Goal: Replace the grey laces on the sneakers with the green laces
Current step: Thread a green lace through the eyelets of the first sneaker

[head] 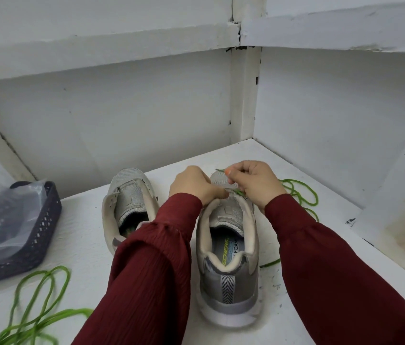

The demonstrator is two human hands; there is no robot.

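You are working on a white painted shelf [92, 227] set into a corner of white boards, scuffed and flecked in places.

Your right hand [253, 185] is clenched around a thin green lace [306, 197]. It pinches the lace between thumb and forefinger, and the tip sticks out toward 11 o'clock above the toe. Your left hand [194, 185] is just beside it at 9 o'clock. Its fingers are curled onto the left eyelet edge of the nearer grey mesh sneaker [228, 257] and pinch it there. Both hands sit over the front of that shoe, hiding most of its eyelets.

The sneaker stands upright at the centre, heel toward you. It has a beige padded collar, a printed insole and a striped heel tab. From your right hand the lace trails out to 3 o'clock in loose loops on the shelf, and one end reappears at 4 o'clock by the heel.

At 9 o'clock of this shoe a second grey mesh sneaker [126, 202] stands parallel, its heel covered by your dark red sleeves [151, 270]. Further out at 9 o'clock is a dark perforated plastic basket [39, 235] holding a clear plastic bag [9, 210]. A second green lace [39, 302] lies coiled at 7 o'clock, just beside the basket.
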